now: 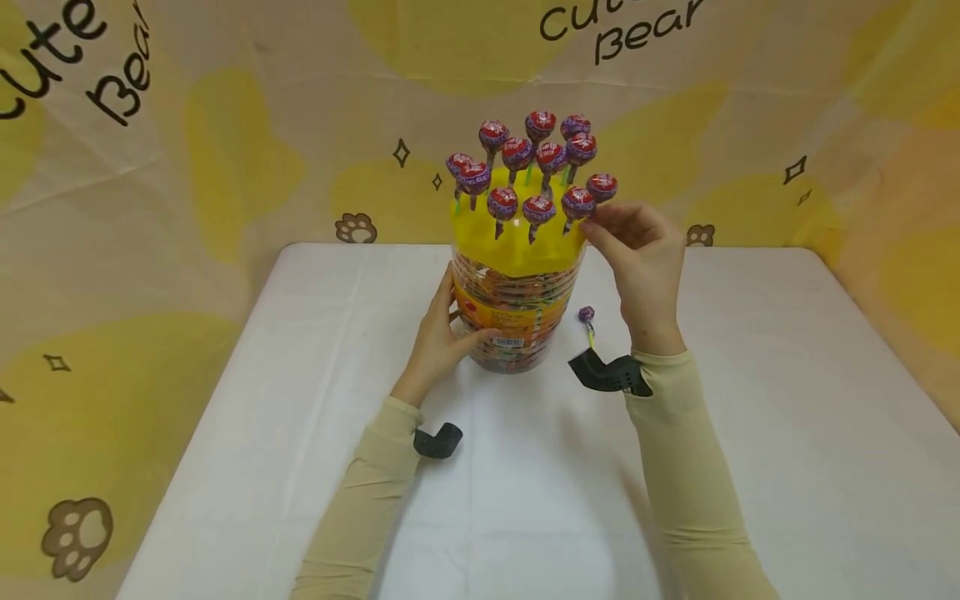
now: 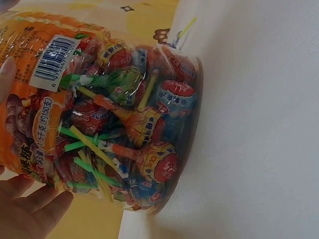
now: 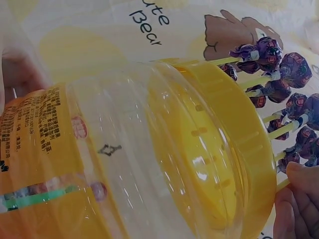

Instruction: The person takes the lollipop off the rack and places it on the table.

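Note:
A clear plastic jar (image 1: 517, 292) full of wrapped lollipops stands on the table under a yellow lid (image 1: 487, 242). Several purple-and-red lollipops (image 1: 517, 153) stand upright in the lid, heads up. My left hand (image 1: 438, 343) grips the jar's lower left side, thumb across the front near the barcode label (image 2: 53, 62). At the lid's right edge, my right hand (image 1: 648, 262) pinches a lollipop (image 1: 577, 202) low on its stick. In the right wrist view the fingertips (image 3: 301, 175) are close to the lid, and the stick's lower end is hidden.
One loose lollipop (image 1: 587, 315) lies on the white tabletop (image 1: 780, 417) to the right of the jar. Each sleeve has a black wrist mount, the right one (image 1: 607, 371) near that lollipop. A yellow patterned cloth (image 1: 300, 108) hangs behind the table.

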Tool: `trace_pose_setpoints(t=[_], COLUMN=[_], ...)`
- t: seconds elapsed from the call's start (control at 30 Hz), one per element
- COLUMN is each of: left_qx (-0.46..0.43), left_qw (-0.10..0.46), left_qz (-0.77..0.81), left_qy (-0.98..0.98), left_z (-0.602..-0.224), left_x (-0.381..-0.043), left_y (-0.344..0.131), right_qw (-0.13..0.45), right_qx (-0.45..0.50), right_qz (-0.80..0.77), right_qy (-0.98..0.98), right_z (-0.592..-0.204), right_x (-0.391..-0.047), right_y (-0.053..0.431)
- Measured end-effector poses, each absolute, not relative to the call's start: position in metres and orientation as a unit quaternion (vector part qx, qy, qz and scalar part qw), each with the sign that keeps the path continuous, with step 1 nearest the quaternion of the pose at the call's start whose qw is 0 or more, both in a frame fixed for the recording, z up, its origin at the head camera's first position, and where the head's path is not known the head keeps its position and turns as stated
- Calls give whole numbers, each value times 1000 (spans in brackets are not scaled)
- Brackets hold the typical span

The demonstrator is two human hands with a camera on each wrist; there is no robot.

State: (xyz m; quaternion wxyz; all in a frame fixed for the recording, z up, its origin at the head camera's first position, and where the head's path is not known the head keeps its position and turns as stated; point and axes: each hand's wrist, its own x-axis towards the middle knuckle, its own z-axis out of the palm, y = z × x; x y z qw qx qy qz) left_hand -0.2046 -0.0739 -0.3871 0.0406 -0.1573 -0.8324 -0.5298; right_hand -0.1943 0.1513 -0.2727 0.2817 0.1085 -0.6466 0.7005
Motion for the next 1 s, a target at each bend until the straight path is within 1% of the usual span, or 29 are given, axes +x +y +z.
trace_pose_setpoints(t=[0.5,0.77,1.0], left_qx=[-156,-157,-153], left_qw=[44,40,38], left_qz=[-536,-539,-540], left_qy=[-829,-827,-827], left_z=[-388,-389,-387], left_x=[-203,-204,-203], left_y=[-74,-73,-73], right_qw=[291,280,269], right_qx=[112,103,117], right_qz=[704,721,741], right_qy=[-638,-626,-604], right_z=[-266,-264,-262], right_x=[-195,-193,-193], right_y=[150,152,156])
